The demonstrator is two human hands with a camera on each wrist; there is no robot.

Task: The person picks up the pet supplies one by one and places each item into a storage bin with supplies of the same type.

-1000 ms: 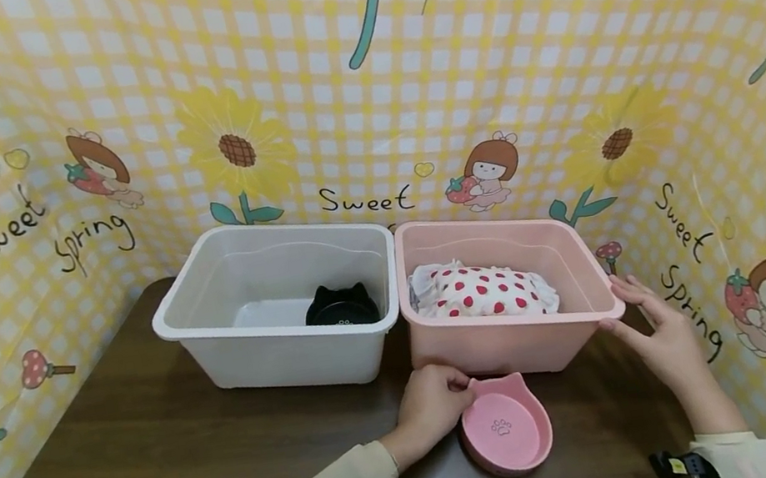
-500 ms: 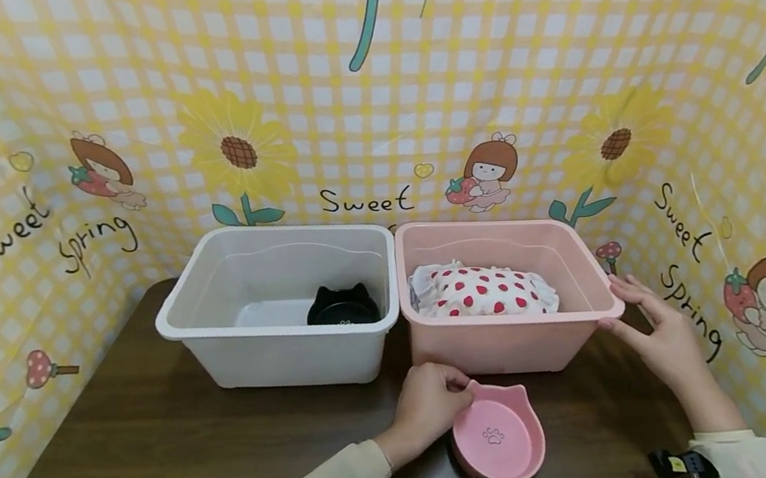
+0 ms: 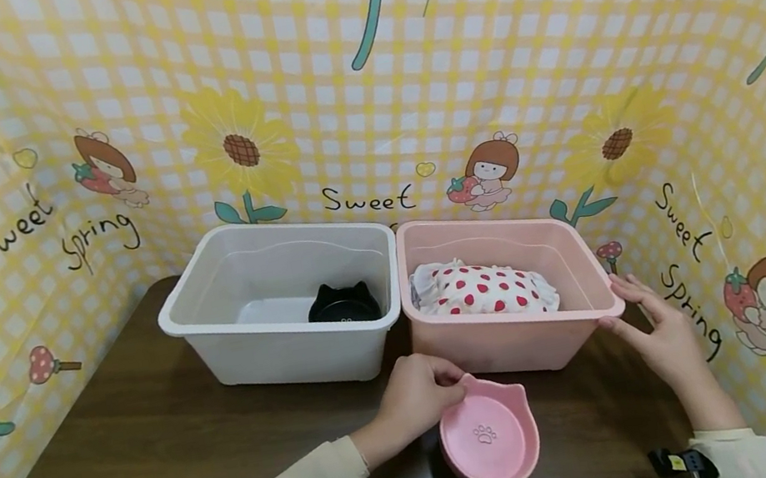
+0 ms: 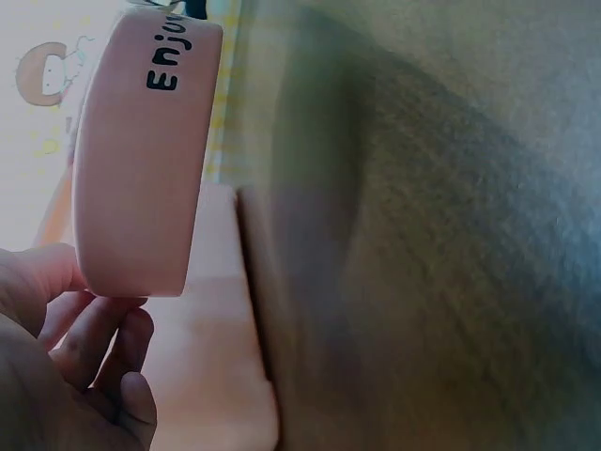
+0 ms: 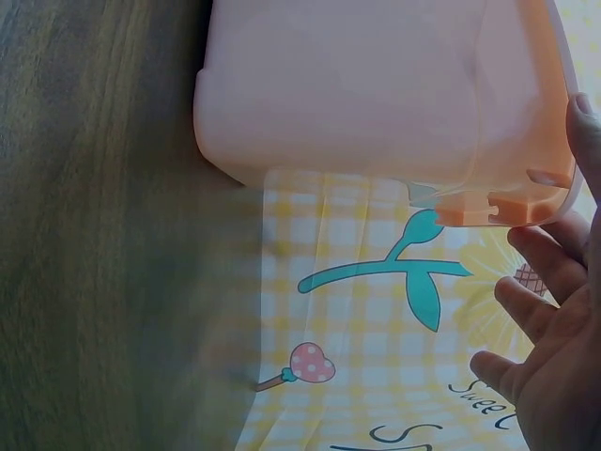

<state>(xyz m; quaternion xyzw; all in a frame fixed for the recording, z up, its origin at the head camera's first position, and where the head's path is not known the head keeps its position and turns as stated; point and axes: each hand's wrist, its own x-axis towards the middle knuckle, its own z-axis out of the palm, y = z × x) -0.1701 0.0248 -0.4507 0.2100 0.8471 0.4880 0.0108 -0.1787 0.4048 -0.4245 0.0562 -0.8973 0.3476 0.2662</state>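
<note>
My left hand [image 3: 410,403] pinches the rim of a pink cat-eared bowl [image 3: 497,444] by one ear, thumb and fingertips on it. The bowl hangs just above the table, a paw print on its inner floor; in the left wrist view its side shows black lettering. A pink bin [image 3: 507,341] stands behind the bowl, holding a white bundle of cloth with red strawberry-like spots [image 3: 486,289]. At the bin's front right corner, my right hand [image 3: 667,348] touches the rim with fairly straight fingers and thumb.
A white bin [image 3: 296,355] stands left of the pink one, side by side. Inside it, at the right end, is a black cat-eared bowl [image 3: 343,305]. Both stand on a dark wooden table [image 3: 123,460], with a yellow checked cloth [image 3: 331,112] around its back and sides.
My left hand has drawn the pink bowl to the left and lifted it slightly, turning it a little. My right hand stays on the bin's corner.
</note>
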